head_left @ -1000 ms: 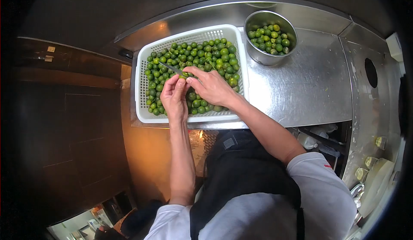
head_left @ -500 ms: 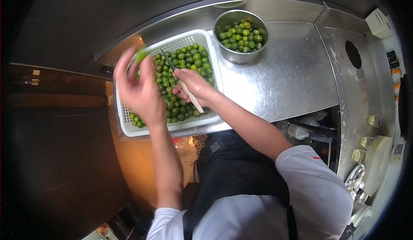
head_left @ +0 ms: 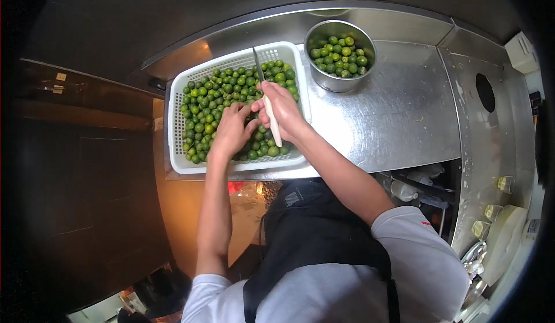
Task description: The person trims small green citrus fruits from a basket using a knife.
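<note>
A white plastic basket holds a heap of small green limes. My right hand is wrapped round the pale handle of a knife, whose narrow blade points away from me over the basket. On the limes rests my left hand, its thumb apart from the bent fingers. No fruit shows in it, though the fingertips are partly lost among the limes. The fingers of both hands come close together near the basket's middle.
Right of the basket stands a round steel pot with more limes in it. Both are on a steel counter with a raised back edge. Bottles sit on a shelf below. Small glasses stand at the far right.
My left hand has come down from above the basket's left side onto the limes, and the green fruit it held is gone from it. The knife stays in my right hand.
</note>
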{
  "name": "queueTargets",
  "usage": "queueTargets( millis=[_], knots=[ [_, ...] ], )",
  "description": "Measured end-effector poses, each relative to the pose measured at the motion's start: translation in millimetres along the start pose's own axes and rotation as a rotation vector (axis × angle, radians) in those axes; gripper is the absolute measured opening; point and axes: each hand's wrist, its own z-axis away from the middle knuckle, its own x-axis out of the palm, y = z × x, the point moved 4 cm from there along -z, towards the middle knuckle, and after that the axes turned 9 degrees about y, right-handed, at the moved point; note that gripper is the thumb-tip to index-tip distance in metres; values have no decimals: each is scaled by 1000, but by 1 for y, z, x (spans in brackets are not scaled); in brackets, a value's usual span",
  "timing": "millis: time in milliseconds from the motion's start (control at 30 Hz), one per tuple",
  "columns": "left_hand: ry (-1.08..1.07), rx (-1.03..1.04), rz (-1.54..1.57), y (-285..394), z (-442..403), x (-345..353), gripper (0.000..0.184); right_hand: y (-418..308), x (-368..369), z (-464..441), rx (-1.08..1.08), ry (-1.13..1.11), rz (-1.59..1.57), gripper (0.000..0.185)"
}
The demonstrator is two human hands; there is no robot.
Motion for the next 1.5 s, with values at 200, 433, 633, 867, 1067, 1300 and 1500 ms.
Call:
queueTargets(
  millis=[200,433,633,867,1067,1300,1500],
  knots=[
    [30,-123,49,4,10,-4,21,-5,-3,1,-16,44,67,38],
    [356,-664,1154,-28,24,-8,32,-4,4,2,-134,-42,319,40],
    [529,-711,1425,-35,40,-1,32,-1,27,22,-713,-179,788,42],
    [540,-698,1504,-31,49,-4,28,-4,35,35,-813,-310,927,38],
    [538,-657,1486,-21,49,-11,28,-2,36,39,-945,-281,947,31],
    [498,-604,1534,-9,53,-14,30,-1,33,25,-789,-238,720,32],
    [613,-702,1503,-16,52,-17,32,-6,30,27,-618,-201,835,53]
  ],
)
